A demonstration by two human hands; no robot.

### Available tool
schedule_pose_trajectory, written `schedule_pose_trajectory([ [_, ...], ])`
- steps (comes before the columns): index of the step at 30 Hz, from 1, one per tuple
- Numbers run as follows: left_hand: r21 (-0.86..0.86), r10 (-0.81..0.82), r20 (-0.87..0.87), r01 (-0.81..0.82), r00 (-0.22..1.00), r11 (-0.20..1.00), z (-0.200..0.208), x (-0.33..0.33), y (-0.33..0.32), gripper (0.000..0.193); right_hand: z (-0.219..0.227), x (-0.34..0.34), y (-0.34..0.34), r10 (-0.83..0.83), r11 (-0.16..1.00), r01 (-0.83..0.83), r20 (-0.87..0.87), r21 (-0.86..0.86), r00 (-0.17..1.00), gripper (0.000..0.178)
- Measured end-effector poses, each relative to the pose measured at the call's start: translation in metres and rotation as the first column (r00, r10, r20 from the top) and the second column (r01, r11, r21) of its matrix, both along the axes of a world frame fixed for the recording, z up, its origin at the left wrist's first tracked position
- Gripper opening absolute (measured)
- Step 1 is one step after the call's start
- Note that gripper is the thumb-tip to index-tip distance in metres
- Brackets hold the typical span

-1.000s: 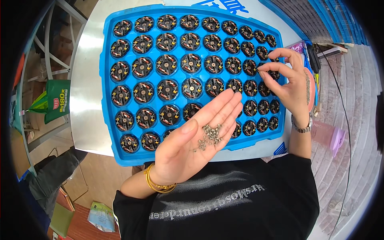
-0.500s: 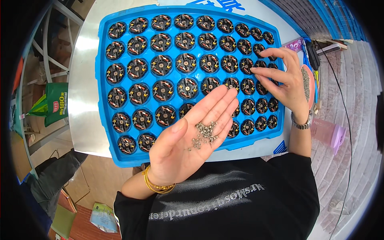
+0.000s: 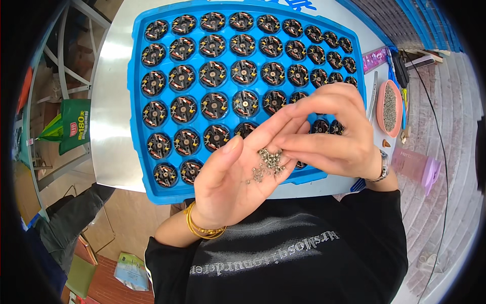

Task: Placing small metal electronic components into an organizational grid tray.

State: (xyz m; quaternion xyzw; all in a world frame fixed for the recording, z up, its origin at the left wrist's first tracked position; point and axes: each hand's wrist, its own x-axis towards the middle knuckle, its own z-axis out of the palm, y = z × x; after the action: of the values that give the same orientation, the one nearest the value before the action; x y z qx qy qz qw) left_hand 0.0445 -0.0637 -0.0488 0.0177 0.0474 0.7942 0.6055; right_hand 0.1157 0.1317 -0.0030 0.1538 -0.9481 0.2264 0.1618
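My left hand lies palm up over the near edge of a blue tray, cupping a small heap of tiny metal screws. My right hand has come over the left palm, its fingertips reaching down to the heap. The tray holds several rows of round black motor parts with copper-coloured bits. Some parts at the tray's near right are hidden behind my hands.
The tray rests on a white table. To the right lie a pink oval dish of small screws, tweezers, a purple strip and a pink lidded box. A green bag and a metal frame sit on the floor at left.
My right hand left the tray's right-hand rows and moved back to the left palm, fingers now at the screw heap. The left hand curled slightly and rose closer.
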Motion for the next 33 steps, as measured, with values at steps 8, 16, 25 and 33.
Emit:
schedule_pose_trajectory([
  [8, 0.037, -0.007, 0.028, 0.006, 1.0, 0.999, 0.001, 0.0, -0.003, 0.072, 0.012, -0.002, 0.0, -0.032, 0.998, 0.037, 0.091, -0.048, 0.995, 0.024],
  [16, -0.159, -0.062, -0.078, 0.049, 0.995, 0.986, 0.013, -0.002, -0.002, 0.086, 0.014, 0.0, 0.01, -0.145, 0.987, 0.141, 0.055, 0.082, 0.988, 0.024],
  [25, -0.155, -0.084, -0.089, 0.07, 0.992, 0.985, 0.012, -0.001, -0.001, 0.084, 0.016, -0.008, 0.022, -0.015, 1.0, 0.014, 0.148, 0.009, 0.989, 0.022],
  [33, 0.012, -0.059, 0.025, 0.058, 0.998, 0.998, 0.006, -0.002, -0.004, 0.067, 0.006, -0.026, 0.038, -0.148, 0.988, 0.154, 0.138, -0.032, 0.979, 0.016],
])
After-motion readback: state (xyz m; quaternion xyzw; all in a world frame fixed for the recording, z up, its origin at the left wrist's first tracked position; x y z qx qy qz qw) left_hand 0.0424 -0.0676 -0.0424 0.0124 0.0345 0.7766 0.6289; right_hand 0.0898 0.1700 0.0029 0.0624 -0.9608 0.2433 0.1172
